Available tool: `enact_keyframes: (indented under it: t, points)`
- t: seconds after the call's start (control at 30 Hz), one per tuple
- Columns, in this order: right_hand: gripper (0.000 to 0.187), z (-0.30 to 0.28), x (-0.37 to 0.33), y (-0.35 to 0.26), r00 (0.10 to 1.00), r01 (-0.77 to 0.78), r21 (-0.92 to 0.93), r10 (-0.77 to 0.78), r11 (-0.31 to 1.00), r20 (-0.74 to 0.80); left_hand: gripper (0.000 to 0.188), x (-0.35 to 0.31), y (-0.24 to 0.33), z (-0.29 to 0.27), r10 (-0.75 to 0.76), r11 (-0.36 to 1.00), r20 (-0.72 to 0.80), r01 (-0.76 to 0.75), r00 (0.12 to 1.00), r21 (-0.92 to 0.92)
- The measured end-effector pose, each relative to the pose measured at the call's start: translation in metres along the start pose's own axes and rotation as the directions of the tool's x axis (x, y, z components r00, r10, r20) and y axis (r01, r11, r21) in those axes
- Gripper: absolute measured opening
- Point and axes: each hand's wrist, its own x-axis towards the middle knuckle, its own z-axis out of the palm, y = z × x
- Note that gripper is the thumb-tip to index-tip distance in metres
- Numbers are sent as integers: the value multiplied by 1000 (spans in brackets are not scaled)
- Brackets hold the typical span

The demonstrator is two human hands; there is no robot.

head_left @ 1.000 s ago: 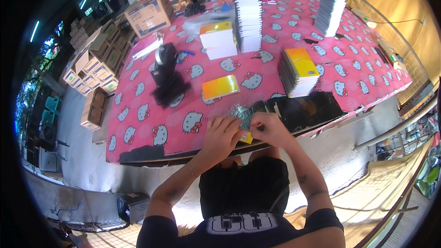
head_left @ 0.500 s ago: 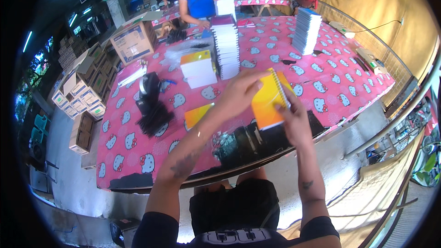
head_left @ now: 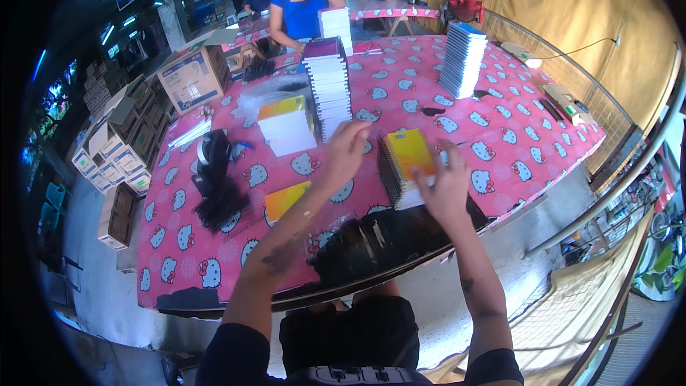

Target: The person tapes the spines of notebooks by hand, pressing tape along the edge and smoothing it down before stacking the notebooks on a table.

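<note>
Hands hover over the near table edge: the right hand (head_left: 449, 187), fingers spread and released, rests against a stack of yellow spiral notebooks (head_left: 406, 166). The left hand (head_left: 348, 149) hangs open just left of that stack, grasping nothing, above the pink patterned tablecloth (head_left: 500, 136).

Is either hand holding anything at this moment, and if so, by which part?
Neither clearly. The right hand rests at the near right edge of the yellow spiral notebook stack; the left hand hovers open beside it.

right hand (head_left: 449, 187) hides notebook stack (head_left: 404, 164) near edge

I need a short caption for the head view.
Right hand beside a stack of yellow spiral notebooks; left hand raised, empty.
</note>
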Motion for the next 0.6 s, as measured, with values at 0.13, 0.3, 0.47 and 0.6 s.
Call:
enact_keyframes:
  t: [0.13,0.3,0.47,0.6]
  points:
    - [48,34,-19,-29,981,192,-78,-190,978,30,27,-88,-10,-100,-6,891,237,-102,971,443]
    - [40,48,-23,-33,973,226,-62,-229,972,-29,25,-163,-38,-160,-26,727,321,-202,947,656]
    - [47,42,-24,-38,982,182,-123,-187,976,-36,27,-169,-50,-154,61,650,365,-314,929,692]
    - [60,9,-43,-83,969,241,122,-231,963,-92,32,-152,-2,-156,59,644,269,-242,961,725]
